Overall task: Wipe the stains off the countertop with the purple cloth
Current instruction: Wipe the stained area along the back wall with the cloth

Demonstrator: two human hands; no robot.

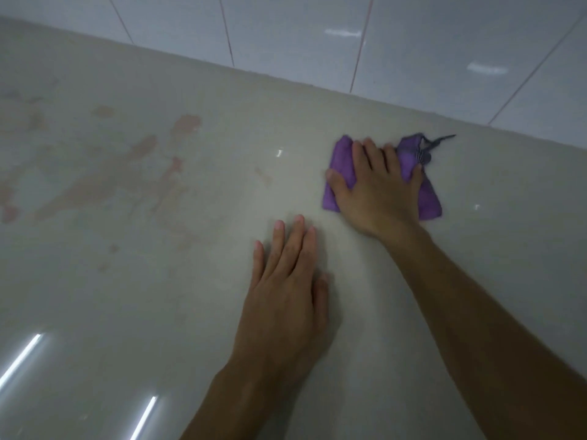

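The purple cloth (428,201) lies folded on the glossy beige countertop (476,173), near the back wall on the right. My right hand (376,188) presses flat on top of it, fingers spread, and covers most of it. A grey striped loop at the cloth's far corner sticks out toward the wall. My left hand (287,281) rests palm down on the bare counter, closer to me and left of the cloth, holding nothing. Reddish-pink stains (152,173) smear the counter's left half, well to the left of both hands.
A wall of glossy white tiles (413,52) with thin pink grout lines rises right behind the counter. Bright light streaks reflect on the counter at the lower left (28,354).
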